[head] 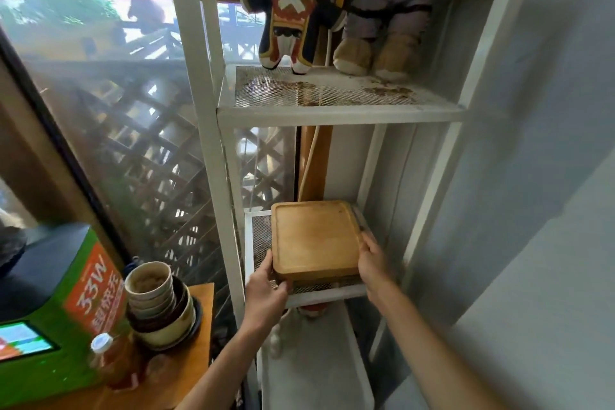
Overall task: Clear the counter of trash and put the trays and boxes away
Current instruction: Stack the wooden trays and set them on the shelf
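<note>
A square wooden tray (314, 238) lies on top of a low stack on the middle mesh shelf (259, 236) of a white metal rack. My left hand (266, 289) grips the stack's near left corner, thumb against the tray's left edge. My right hand (372, 260) holds the tray's right edge with curled fingers. What lies under the top tray is mostly hidden; only dark edges show on the right side and at the front.
Two plush dolls (296, 7) sit on the rusty upper mesh shelf (332, 93). At the lower left a wooden counter (199, 336) carries stacked bowls and cups (156, 303), a bottle (106, 356) and a green machine (60, 309). A grey wall (532, 210) closes the right side.
</note>
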